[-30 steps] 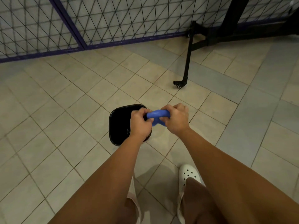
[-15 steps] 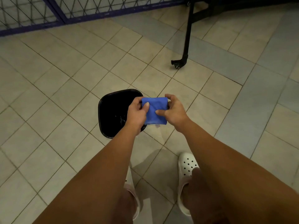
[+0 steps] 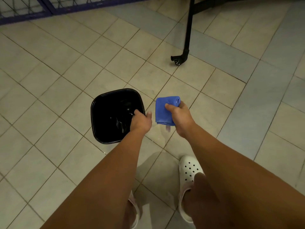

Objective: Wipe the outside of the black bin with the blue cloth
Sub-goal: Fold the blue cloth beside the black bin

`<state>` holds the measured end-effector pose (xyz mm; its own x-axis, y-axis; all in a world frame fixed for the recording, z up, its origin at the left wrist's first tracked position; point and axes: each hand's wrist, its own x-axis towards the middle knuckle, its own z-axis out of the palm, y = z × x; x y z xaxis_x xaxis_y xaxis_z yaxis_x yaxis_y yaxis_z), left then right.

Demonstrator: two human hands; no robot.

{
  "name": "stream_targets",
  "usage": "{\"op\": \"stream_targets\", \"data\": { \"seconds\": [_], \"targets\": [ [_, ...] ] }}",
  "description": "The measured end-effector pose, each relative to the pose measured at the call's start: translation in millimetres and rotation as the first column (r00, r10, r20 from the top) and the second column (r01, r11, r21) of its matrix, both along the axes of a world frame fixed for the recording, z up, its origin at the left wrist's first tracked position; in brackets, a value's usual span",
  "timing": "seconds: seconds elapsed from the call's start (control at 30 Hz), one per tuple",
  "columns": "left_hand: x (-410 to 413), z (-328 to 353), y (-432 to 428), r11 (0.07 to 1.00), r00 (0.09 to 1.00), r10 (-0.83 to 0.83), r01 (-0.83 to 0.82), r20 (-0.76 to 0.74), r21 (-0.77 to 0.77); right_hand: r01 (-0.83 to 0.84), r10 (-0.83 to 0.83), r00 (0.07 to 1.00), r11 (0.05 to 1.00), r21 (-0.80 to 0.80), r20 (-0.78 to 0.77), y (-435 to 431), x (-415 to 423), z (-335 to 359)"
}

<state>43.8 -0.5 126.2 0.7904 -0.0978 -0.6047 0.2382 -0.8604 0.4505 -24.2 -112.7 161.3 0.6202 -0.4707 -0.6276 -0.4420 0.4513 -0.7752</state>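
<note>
The left hand holds the rim of the black bin, fingers inside and thumb outside, and the right hand curls its fingers around the folded blue cloth beside it.

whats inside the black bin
Only glossy dark walls with light glints show inside the black bin, plus the left hand with fingers hooked over its rim. Whatever lies beneath that hand is covered, and the dark bottom is hard to read.
</note>
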Motion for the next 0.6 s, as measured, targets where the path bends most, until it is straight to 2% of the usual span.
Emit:
{"op": "stream_targets", "data": {
  "seconds": [0.13, 0.37, 0.47, 0.6],
  "targets": [
    [3.4, -12.8, -1.2, 0.997, 0.994, -0.046, 0.051, -0.1, 0.054, -0.057, 0.057, 0.997, 0.998, 0.002, -0.053, 5.9, -7.0, -8.0],
    [8.6, -26.6, 4.4, 0.992, 0.981, -0.103, 0.112, -0.167, 0.05, -0.117, 0.114, 0.993, 0.989, 0.089, 0.037, 8.3, -11.4, -13.9],
    [9.6, -25.0, 13.3, 0.996, 0.986, -0.084, 0.088, -0.143, 0.019, -0.119, 0.118, 0.993, 0.985, 0.124, 0.017, 6.1, -9.4, -14.3],
    [16.1, -18.8, 36.1, 0.998, 0.997, 0.041, -0.043, -0.058, -0.035, -0.144, 0.147, 0.988, 0.987, 0.07, -0.046, 2.1, -9.0, -16.2]
  ]
}}
